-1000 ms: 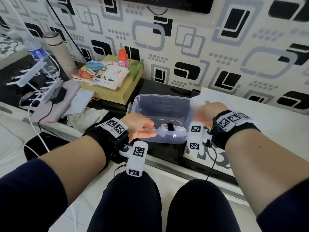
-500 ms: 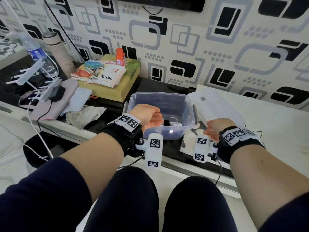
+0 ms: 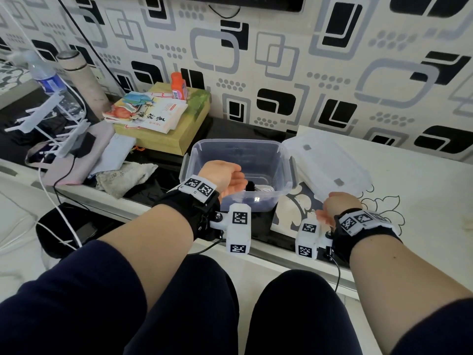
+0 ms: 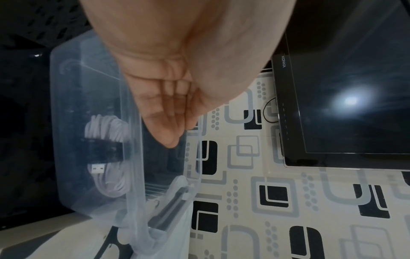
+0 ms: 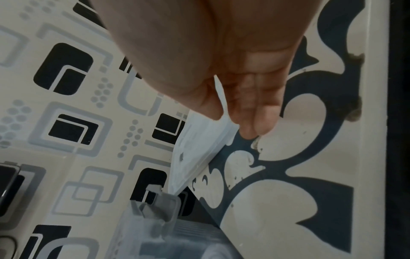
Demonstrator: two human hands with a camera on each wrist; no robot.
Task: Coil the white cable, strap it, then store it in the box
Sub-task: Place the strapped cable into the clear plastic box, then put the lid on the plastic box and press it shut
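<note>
Patterned wallpaper in grey and black squares behind a low worktop, part glossy black, part cream with a dark floral print.

Box: clear plastic, open, on the black part. White cable lies coiled on the box floor near the front wall, bound across the middle by a black strap; USB plug visible just beside the strap. Coil's long axis runs roughly along the box's front wall.

Lid: clear, lying on the cream part, touching or just beside the box's right rim; cannot tell which.

Left hand: over the box's near-left corner, fingers straight and together, holding nothing; not touching the cable.

Right hand: at the lid's near edge, thumb on one side of the thin edge, fingers on the other (right wrist view). Appears to be pinching it.

Judgement: coil, strap and store look done; closing the box remains. Lid lies right of the box, right hand nearer, so it would travel leftward over the rim.
</note>
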